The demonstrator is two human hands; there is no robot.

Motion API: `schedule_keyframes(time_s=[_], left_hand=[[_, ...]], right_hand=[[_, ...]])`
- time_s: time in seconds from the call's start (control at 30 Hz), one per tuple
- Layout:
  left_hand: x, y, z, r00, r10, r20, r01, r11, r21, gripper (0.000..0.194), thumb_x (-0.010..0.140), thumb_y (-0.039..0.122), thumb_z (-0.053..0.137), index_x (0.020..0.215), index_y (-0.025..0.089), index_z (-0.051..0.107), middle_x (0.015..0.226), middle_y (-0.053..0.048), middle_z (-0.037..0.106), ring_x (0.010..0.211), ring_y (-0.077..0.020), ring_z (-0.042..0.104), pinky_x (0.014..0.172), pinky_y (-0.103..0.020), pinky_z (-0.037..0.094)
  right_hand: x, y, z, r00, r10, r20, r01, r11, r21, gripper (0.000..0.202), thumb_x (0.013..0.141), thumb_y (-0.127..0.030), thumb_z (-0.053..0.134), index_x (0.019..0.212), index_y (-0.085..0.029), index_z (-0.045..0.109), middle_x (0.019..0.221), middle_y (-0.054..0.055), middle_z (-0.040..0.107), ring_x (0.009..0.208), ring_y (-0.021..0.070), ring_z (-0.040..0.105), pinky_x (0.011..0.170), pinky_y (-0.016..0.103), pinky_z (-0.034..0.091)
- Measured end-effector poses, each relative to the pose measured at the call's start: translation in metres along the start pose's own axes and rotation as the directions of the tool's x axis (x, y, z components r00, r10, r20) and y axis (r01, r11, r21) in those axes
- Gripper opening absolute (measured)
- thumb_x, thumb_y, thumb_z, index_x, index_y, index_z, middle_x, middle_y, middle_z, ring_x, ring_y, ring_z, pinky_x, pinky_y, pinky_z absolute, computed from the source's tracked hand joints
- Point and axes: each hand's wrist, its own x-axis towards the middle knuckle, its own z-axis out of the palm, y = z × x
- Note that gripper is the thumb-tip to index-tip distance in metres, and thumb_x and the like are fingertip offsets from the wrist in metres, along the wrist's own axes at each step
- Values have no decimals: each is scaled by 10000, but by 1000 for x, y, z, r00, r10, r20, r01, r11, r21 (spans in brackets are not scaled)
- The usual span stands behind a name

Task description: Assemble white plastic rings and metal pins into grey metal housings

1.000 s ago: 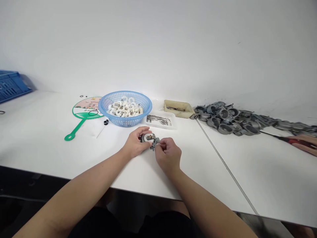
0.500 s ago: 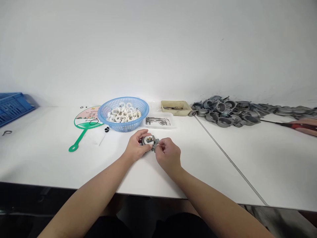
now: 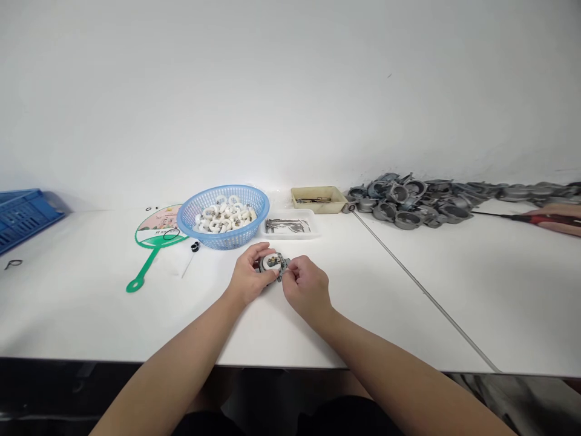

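A round grey metal part with a white ring in it (image 3: 272, 261) is held just above or on the white table in front of me. My left hand (image 3: 249, 275) grips its left side, thumb at the near edge and fingers around the far side. At the part's right edge, my right hand (image 3: 306, 284) is closed in a pinch; whatever lies between its fingertips is too small to make out. Brass-coloured pieces show in the middle of the ring.
Behind my hands are a blue basket (image 3: 223, 242) of white rings, a clear tray (image 3: 290, 233) of dark slivers and a cream tray (image 3: 318, 208). A green-handled fan (image 3: 147, 266) lies left. Grey metal parts (image 3: 408, 203) are heaped right, near another person's hand (image 3: 560, 219) with a red-handled tool.
The camera view has tilted and shifted slightly. My hands still hold the part in nearly the same place, with the right hand's fingertips a little lower against its edge.
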Motion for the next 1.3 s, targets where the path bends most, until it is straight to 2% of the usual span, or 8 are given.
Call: schedule_keyframes(time_s=[0.27, 0.4, 0.6, 0.73, 0.97, 1.13, 1.3], left_hand=[[1, -2, -2, 1000, 4, 14, -4, 1000, 20, 606, 570, 154, 726, 1130, 167, 496, 1111, -99, 619, 909, -174, 596, 856, -321, 436], [0, -2, -2, 1000, -6, 23, 5, 1000, 5, 625, 570, 154, 725, 1144, 174, 479, 1120, -97, 613, 895, -166, 590, 830, -310, 443], [2, -2, 0, 1000, -5, 1, 5, 1000, -24, 618, 551, 146, 729, 1118, 161, 484, 1084, -92, 625, 860, -156, 597, 797, -292, 450], [2, -3, -1, 1000, 8, 13, -8, 1000, -3, 612, 558, 159, 733, 1116, 162, 483, 1081, -89, 627, 864, -156, 594, 814, -299, 442], [3, -4, -4, 1000, -10, 2, 10, 1000, -7, 629, 541, 191, 752, 1115, 164, 496, 1089, -92, 624, 885, -169, 595, 834, -316, 444], [2, -4, -4, 1000, -7, 15, 7, 1000, -16, 624, 542, 193, 756, 1108, 162, 495, 1091, -104, 623, 881, -173, 596, 820, -320, 452], [2, -4, -4, 1000, 1, 18, -1, 1000, -2, 618, 549, 193, 751, 1109, 161, 492, 1090, -101, 624, 875, -168, 594, 817, -319, 451]], right_hand=[[-1, 1, -2, 1000, -13, -7, 13, 999, 37, 85, 655, -121, 428, 610, -192, 424, 496, -45, 437, 437, 86, 373, 469, 210, 314], [1, 4, -5, 999, -46, 5, 45, 994, 100, 117, 648, -106, 437, 563, -180, 471, 512, -30, 483, 461, 87, 409, 474, 207, 325], [7, 10, -12, 985, 75, 153, -117, 952, 281, 104, 672, -162, 534, 589, -182, 595, 556, -26, 575, 504, 100, 509, 502, 212, 396], [9, 8, -15, 979, 58, 196, -113, 952, 286, 132, 692, -168, 550, 654, -203, 671, 606, -18, 609, 559, 109, 560, 546, 224, 429], [10, 8, -17, 976, 6, 218, -88, 927, 366, 203, 717, -143, 523, 756, -221, 706, 716, 4, 662, 651, 131, 607, 616, 257, 484], [11, 11, -17, 969, -50, 243, -58, 908, 415, 196, 728, -148, 530, 758, -223, 709, 726, 8, 654, 670, 127, 607, 627, 256, 489], [11, 13, -14, 973, -48, 227, -48, 915, 400, 192, 738, -140, 517, 753, -208, 697, 702, 9, 636, 642, 122, 588, 607, 256, 475]])
